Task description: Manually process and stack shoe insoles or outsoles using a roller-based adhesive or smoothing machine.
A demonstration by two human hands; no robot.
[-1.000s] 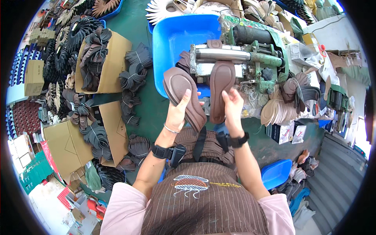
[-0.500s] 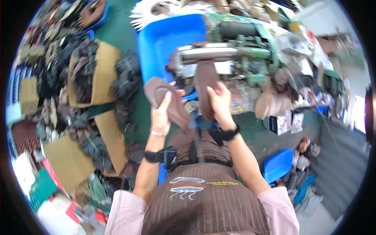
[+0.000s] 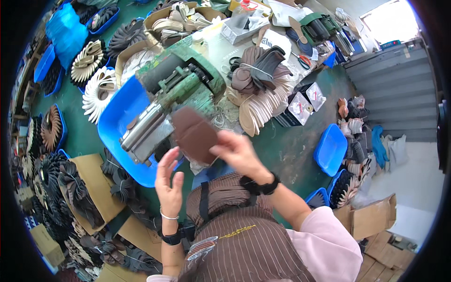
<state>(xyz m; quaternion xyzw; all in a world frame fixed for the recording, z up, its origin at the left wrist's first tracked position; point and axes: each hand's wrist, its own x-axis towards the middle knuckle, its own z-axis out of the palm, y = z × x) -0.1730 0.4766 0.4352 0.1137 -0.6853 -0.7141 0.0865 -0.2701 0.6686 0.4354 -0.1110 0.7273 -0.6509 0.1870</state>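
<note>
Brown shoe insoles (image 3: pixel 192 134) are pinched at their near right edge in my right hand (image 3: pixel 239 157), in front of the machine. Whether one or two are stacked there I cannot tell, as they are slightly blurred. My left hand (image 3: pixel 168 185) is raised just to the lower left of them, fingers apart and with nothing in it. Beyond the insoles stands a green machine (image 3: pixel 181 87) with a shiny metal arm (image 3: pixel 146 131) reaching toward the near left. A large blue tub (image 3: pixel 123 110) sits under that arm.
Right of the machine, tied brown and grey insoles (image 3: pixel 260 70) rest by a fan of pale soles (image 3: pixel 263 108). Orange-handled scissors (image 3: pixel 303 60) lie on the bench. A blue basin (image 3: pixel 330 149) stands on the floor at right; cardboard boxes (image 3: pixel 91 185) hold bundles at left.
Each hand held a brown insole before; now my left hand has let go and only the right holds on. My view has turned right, and the machine appears further left.
</note>
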